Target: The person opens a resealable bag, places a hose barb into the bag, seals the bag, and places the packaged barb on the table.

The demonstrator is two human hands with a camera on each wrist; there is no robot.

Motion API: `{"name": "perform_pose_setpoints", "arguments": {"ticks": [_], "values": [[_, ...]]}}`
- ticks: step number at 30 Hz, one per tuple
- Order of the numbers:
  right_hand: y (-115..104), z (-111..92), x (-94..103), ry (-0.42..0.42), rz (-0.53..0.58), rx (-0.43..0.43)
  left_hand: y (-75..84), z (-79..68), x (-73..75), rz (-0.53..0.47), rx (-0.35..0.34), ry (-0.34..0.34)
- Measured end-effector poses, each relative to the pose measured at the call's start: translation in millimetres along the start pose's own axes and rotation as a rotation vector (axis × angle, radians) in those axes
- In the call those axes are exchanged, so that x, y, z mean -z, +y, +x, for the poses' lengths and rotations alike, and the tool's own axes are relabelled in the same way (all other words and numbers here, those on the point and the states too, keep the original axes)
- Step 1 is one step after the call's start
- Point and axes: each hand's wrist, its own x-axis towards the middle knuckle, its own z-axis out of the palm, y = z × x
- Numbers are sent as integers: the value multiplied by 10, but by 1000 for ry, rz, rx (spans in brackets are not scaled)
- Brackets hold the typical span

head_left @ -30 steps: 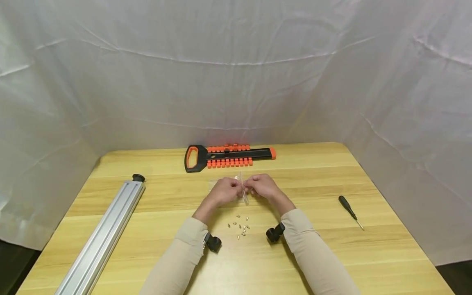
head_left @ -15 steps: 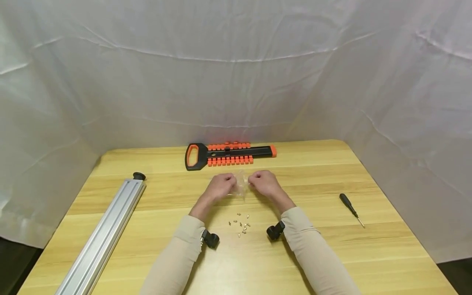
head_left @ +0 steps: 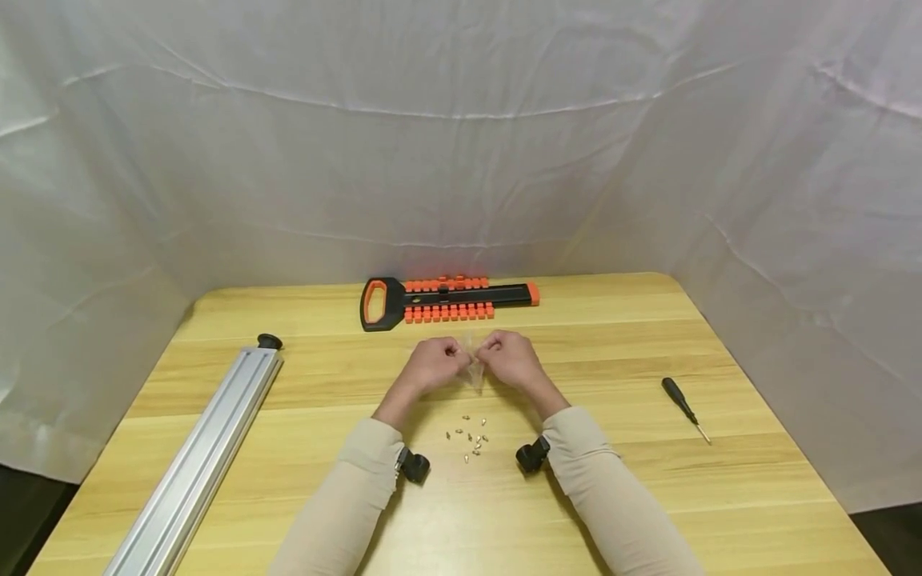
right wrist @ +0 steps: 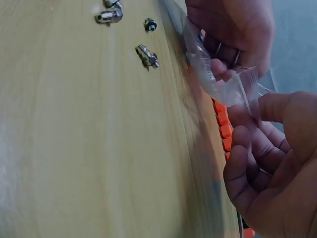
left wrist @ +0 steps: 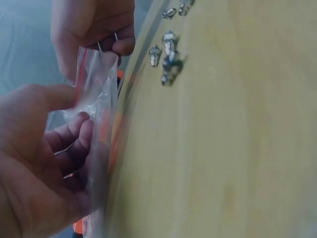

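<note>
Both hands hold a clear plastic zip bag [head_left: 475, 376] between them above the middle of the table. My left hand [head_left: 434, 364] pinches one side of it; in the left wrist view the thumb lies by the red zip line of the bag [left wrist: 99, 84]. My right hand [head_left: 513, 358] pinches the other side, thumb against fingers, at the bag's top edge [right wrist: 245, 91]. Nearer to me, several small metal fittings [head_left: 478, 446] lie scattered on the wood. Some of these metal fittings [right wrist: 147, 57] show larger in the right wrist view.
Behind the hands lies a black and orange tool holder with a loop handle [head_left: 446, 298]. A black-handled screwdriver [head_left: 680, 402] rests at the right. Along the left runs a long silver aluminium rail [head_left: 198, 464] with a black knob [head_left: 270, 342]. Pale cloth [head_left: 432, 160] surrounds the table.
The hands drew apart, spreading the bag between them, then came closer together again. Both keep their hold on the bag. The metal fittings stay where they lay.
</note>
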Motion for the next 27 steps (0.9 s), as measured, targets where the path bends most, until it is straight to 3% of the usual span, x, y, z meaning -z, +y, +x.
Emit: {"name": "perform_pose_setpoints", "arguments": {"ticks": [4,9,13,19,24,27], "values": [[23,6,3,26,-30,10,-11,23,0,-1,10,-7],[71,34,10,31,-61,-3,-68,49,55,3,43,51],[80,54,16,27,-93,-13,-109,56,97,16,38,58],[54,46,21,39,-110,-24,-116,23,176,19,-26,6],[50,29,16,56,-103,-52,-88,-23,237,-57,-100,-30],[61,30,18,66,-104,-47,-65,-42,229,-28,-164,-56]]}}
